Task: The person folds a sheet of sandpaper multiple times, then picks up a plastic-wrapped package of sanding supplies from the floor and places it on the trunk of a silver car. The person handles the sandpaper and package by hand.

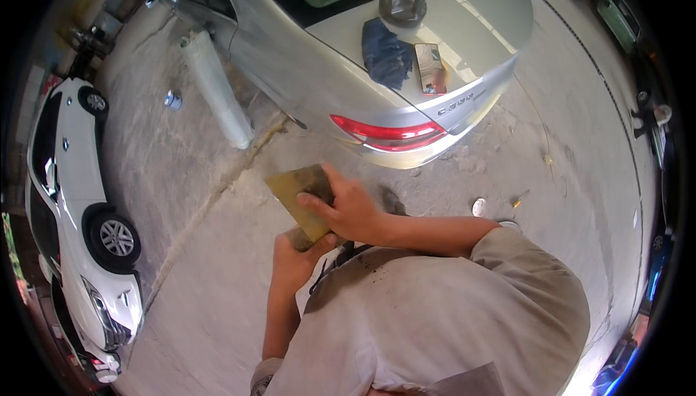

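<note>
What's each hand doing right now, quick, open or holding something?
Left hand: closed on the lower end of a flat, yellowish-brown, four-sided sheet.
Right hand: closed on the sheet's right side, thumb across its face.

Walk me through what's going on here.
A person's left hand and right hand hold a flat yellowish piece above the floor, the right thumb lying across its face. It is apart from the silver car ahead. On that car's trunk lid lie a dark blue cloth and a flat rectangular item. A white car stands off to the left.
</note>
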Motion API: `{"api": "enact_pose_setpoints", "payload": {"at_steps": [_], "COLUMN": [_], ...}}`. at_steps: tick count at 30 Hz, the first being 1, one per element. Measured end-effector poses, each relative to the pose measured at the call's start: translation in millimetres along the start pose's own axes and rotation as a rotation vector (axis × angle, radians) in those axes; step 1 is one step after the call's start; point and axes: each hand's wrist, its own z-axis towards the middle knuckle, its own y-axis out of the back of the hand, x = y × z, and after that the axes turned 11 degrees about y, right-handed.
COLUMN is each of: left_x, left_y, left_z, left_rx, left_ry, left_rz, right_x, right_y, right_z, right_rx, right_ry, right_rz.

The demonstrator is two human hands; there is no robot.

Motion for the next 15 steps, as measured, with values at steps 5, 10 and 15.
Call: {"api": "enact_pose_setpoints", "payload": {"at_steps": [5, 10, 15], "left_x": [-4, -12, -10], "left_y": [12, 37, 68], "left_z": [4, 1, -8], "left_rx": [-0.117, -0.183, -0.376], "left_ry": [-0.107, -0.203, -0.317], "left_rz": [0.080, 0.207, 0.094], "right_x": [-8, -7, -11], "right_y": [5, 8, 10], "right_z": [0, -4, -3], "right_rx": [0.141, 0.266, 0.332], "right_ry": [0.167, 0.346, 0.414], "right_rz": [-0.207, -0.329, -0.307]}}
